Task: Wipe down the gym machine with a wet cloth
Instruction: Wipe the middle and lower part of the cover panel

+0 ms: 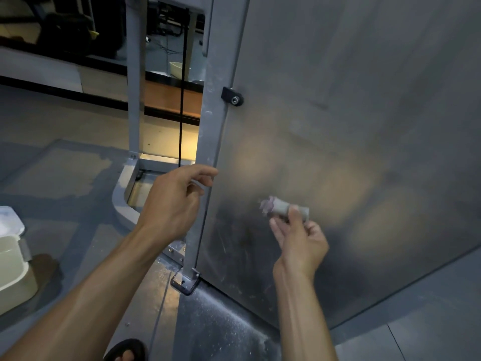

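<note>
Both forearms reach up from bottom of view toward the gym machine's big grey panel (351,113). Right hand (299,241) sits w/ wrist bent back, palm side facing the camera, fingers curled round a small bunched cloth (285,208); cloth is greyish w/ a pale purple frayed end poking out left of the fingertips, and it's up against the lower-middle of the panel, blurred so exact contact is hard to call. Left hand (174,201) is back-up, fingers loosely curled and holding nothing, index tip at the edge of the grey upright post (208,142) that borders the panel's left side; can't tell if it touches. A black bracket w/ bolt (232,96) sits on the panel edge well above both hands. Pale bucket (13,267) stands on the floor at far left. Sandalled toes (126,351) show at bottom edge.
</note>
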{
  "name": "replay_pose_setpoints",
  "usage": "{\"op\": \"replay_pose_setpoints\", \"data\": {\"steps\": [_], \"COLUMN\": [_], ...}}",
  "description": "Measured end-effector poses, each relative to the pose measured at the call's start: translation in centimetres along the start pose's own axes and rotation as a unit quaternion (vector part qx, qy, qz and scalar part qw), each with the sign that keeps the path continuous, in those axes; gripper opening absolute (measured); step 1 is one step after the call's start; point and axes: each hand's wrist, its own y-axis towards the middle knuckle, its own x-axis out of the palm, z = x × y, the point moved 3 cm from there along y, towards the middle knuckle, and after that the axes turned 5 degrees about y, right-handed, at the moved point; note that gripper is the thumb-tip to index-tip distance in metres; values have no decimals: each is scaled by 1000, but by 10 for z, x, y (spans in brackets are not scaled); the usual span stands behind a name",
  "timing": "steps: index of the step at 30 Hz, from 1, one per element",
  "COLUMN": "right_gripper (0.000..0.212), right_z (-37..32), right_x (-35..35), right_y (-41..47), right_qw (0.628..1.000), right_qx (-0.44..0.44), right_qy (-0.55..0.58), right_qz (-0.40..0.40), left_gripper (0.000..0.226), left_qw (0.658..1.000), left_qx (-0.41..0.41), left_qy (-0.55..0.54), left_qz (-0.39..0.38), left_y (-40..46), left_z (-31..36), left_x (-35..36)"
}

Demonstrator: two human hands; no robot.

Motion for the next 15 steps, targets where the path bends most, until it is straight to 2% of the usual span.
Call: {"op": "replay_pose_setpoints", "data": {"steps": [3,6,11,13,15], "right_gripper": [22,22,21,13,17], "right_z": [-33,-29,17,15,7], "right_x": [20,17,1,2,2], "right_y": [2,5,3,2,3], "right_qw": [997,994,989,984,975], "right_qx": [-64,-85,-1,23,53], "right_qy": [11,-37,-136,-162,-197], "right_qz": [-50,-56,-53,-65,-86], "left_gripper": [50,49,44,40,33], "left_qw": [1000,1000,1000,999,999], "left_qx": [-7,-15,-20,-13,6], "left_qy": [-7,-14,-8,-6,-4], "left_qz": [2,-7,-20,-28,-36], "left_y": [-2,-3,-6,-7,-9], "left_z": [-2,-2,-3,-2,2], "left_x": [-1,1,6,9,11]}}
